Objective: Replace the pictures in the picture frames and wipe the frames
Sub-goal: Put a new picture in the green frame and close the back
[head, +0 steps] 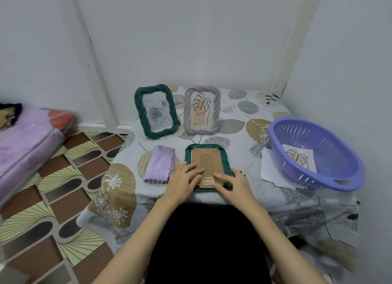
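Observation:
A green frame [206,149] lies face down near the table's front edge, its brown cardboard back [206,164] facing up. My left hand [182,181] rests flat on the back's lower left part, fingers spread. My right hand [232,183] presses on the lower right corner, fingers over the backing and the green rim. Behind stand a second green frame [156,111] with a grey rose picture and a lilac-grey frame [201,110] with a leaf drawing. A folded lilac cloth [160,164] lies just left of the flat frame.
A purple plastic basket [339,148] at the right holds a leaf picture [300,157]; white sheets [269,169] lie partly under it. The table [241,124] has a leaf-patterned cover and stands in a wall corner. A pink mattress [27,139] lies on the floor at left.

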A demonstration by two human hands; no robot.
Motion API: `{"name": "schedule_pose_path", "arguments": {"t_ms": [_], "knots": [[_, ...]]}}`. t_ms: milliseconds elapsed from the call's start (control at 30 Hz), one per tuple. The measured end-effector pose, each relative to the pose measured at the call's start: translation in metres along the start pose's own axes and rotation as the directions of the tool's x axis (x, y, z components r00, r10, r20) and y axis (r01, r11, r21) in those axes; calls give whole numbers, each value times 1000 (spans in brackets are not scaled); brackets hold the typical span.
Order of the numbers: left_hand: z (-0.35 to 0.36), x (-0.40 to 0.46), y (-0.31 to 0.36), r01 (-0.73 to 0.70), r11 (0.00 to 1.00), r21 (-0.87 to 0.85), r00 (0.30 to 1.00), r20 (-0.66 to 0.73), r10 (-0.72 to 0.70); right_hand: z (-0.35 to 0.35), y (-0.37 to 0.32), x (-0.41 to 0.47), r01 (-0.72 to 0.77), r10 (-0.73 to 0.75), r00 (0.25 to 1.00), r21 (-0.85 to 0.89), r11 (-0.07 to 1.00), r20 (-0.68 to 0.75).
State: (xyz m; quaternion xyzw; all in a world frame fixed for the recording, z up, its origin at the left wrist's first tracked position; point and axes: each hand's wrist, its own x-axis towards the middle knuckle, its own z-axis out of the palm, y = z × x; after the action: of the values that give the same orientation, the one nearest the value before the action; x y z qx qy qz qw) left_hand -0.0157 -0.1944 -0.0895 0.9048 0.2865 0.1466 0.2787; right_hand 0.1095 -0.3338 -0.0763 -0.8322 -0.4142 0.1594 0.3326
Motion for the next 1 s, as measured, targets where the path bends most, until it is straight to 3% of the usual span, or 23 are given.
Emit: {"name": "schedule_pose_path", "arguments": {"t_ms": [100,300,567,1000], "knots": [[-17,1,-5,-2,995,-102,994,107,13,-1,-2,0,-13,13,1000,7,1000,12],[-34,-5,-16,-35,997,-66,971,233,49,-1,-2,0,-8,8,1000,13,1000,-1],[-26,-8,-9,-113,991,68,991,74,108,-1,-3,-1,-10,10,1000,8,1000,-5],[-10,-14,-5,-80,997,-17,987,-143,77,0,-3,-2,-20,20,1000,6,1000,1]]}}
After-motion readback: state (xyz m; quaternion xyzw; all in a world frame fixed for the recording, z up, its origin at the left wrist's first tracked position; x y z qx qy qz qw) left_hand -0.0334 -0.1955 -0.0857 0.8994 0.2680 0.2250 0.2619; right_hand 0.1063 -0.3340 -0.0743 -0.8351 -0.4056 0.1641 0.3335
